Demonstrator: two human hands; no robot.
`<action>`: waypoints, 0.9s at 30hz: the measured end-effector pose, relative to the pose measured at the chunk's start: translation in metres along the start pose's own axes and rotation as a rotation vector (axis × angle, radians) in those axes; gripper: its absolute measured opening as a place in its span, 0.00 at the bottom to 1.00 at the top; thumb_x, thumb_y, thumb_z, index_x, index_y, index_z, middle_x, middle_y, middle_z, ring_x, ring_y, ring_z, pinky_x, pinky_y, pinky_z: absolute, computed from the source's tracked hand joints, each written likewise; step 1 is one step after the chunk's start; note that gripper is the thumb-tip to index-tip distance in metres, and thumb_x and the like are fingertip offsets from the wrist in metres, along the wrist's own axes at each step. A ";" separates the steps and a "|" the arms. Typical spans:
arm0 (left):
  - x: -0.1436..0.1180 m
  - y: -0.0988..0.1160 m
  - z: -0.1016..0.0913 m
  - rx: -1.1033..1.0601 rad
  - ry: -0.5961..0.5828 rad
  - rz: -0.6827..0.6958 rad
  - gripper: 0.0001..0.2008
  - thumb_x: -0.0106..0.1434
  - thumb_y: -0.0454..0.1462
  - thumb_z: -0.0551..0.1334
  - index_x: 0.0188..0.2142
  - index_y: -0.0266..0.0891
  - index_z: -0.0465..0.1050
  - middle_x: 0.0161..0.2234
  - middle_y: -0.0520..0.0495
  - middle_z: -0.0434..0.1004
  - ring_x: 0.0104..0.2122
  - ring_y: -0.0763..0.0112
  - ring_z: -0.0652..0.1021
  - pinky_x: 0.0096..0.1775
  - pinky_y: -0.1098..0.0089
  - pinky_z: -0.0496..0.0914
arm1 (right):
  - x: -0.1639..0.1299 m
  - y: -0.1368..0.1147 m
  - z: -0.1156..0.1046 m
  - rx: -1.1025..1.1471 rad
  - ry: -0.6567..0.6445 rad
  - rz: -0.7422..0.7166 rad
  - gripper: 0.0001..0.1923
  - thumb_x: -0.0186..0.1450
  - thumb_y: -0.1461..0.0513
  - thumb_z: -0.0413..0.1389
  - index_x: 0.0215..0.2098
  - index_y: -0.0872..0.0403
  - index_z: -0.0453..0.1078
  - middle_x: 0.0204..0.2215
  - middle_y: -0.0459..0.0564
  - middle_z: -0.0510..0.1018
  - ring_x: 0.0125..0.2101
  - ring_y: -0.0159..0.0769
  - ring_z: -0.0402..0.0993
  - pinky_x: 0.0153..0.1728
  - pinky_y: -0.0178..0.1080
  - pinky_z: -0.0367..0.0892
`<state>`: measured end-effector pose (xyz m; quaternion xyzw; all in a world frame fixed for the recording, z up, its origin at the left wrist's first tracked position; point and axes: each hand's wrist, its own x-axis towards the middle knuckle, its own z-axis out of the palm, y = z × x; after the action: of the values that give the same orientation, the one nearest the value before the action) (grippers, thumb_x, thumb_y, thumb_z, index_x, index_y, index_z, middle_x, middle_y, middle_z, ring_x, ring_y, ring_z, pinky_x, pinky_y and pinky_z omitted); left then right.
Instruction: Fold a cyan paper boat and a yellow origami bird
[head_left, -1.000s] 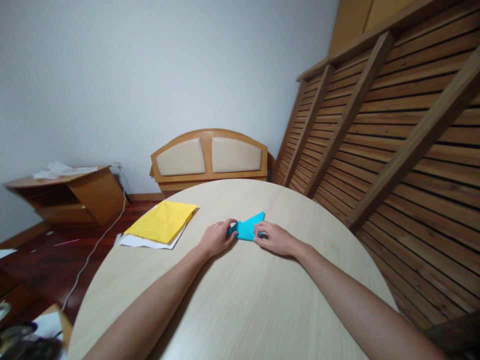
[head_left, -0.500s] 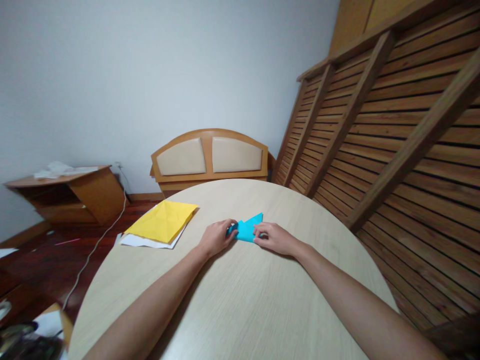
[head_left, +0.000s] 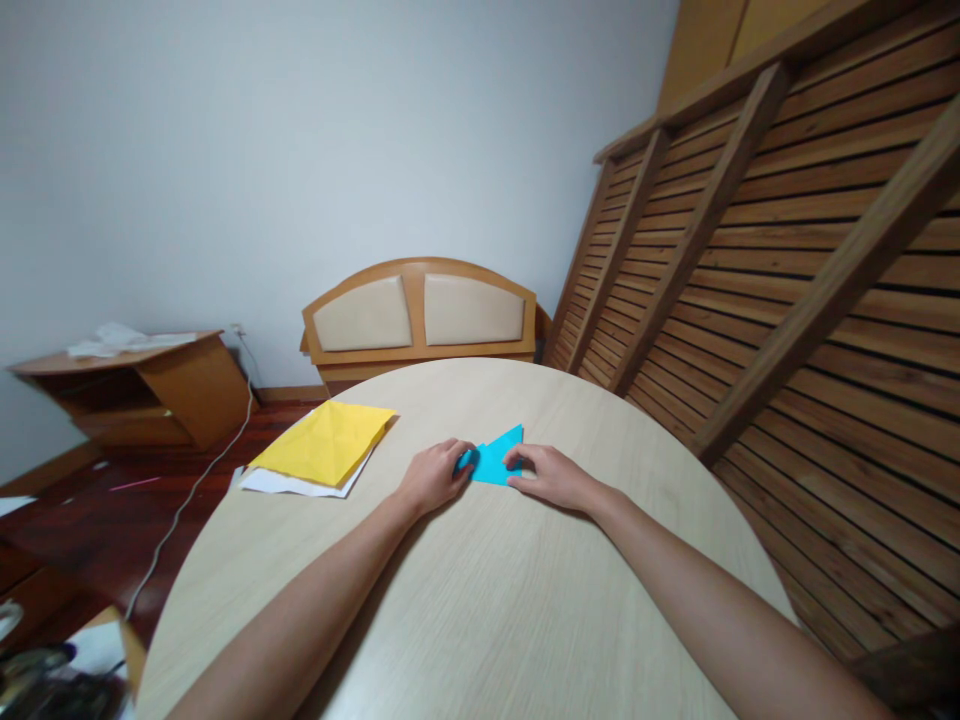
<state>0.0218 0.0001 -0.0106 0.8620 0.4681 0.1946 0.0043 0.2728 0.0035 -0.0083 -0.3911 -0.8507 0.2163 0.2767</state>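
Note:
A folded piece of blue paper (head_left: 495, 462) lies flat on the round light-wood table (head_left: 480, 590), a pointed corner sticking out toward the far right. My left hand (head_left: 433, 476) presses its fingertips on the paper's left end. My right hand (head_left: 546, 474) holds down the right side, fingers curled over the near edge. Both forearms reach in from the bottom of the view. The part of the paper under my fingers is hidden.
A yellow sheet (head_left: 324, 442) lies on white paper (head_left: 289, 484) at the table's far left edge. Beyond the table stand a padded wooden headboard (head_left: 418, 316), a slatted bed frame (head_left: 780, 260) leaning on the right, and a low wooden cabinet (head_left: 135, 392) at left. A cable (head_left: 191, 495) crosses the floor.
My right hand has slid slightly left along the blue paper, and the paper's far corner now sits a little nearer the left. My left hand has barely moved.

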 end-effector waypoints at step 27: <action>0.002 0.002 0.010 -0.021 -0.097 0.119 0.21 0.72 0.42 0.50 0.58 0.40 0.70 0.61 0.43 0.68 0.61 0.61 0.68 0.61 0.61 0.63 | -0.003 -0.029 0.000 -0.356 -0.162 -0.258 0.14 0.70 0.55 0.52 0.42 0.50 0.78 0.45 0.54 0.78 0.46 0.45 0.70 0.49 0.46 0.63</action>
<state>0.0278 0.0028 -0.0188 0.8966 0.4132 0.1572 0.0246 0.2588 -0.0164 0.0079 -0.3030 -0.9378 0.0566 0.1595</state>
